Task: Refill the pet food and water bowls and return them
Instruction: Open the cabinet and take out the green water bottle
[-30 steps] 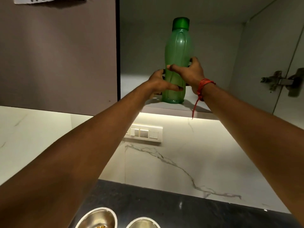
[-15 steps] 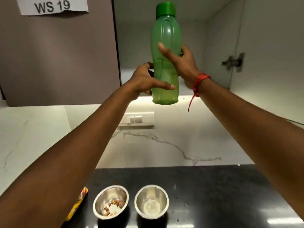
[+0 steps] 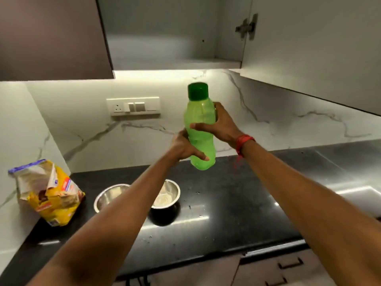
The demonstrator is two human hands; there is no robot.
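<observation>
Both hands are gripping the green bottle, which is hanging upright in the air above and a little to the right of the two steel bowls. The right hand is wrapping around the bottle's middle from the right, fingers closed against the plastic; the left hand is closing around its lower part from the left, thumb lying across the front. The dark green cap is sitting on the neck, so pouring is not yet beginning.

As for progress, the right bowl is standing just below the bottle and looking nearly empty, with only a pale glint at its bottom; filling it with water is probably the next job. The left bowl is touching or almost touching it, but the left forearm is hiding most of the inside, so whether it is holding food cannot be told. The yellow food bag, crumpled and open at the top, is leaning well to the left of the bowls. Carrying the bowls back is still waiting.

Everything is resting on a glossy black counter dotted with small droplets right of the bowls. Behind the bowls a white marble wall is carrying a switch plate, and above it a cupboard is standing open.
</observation>
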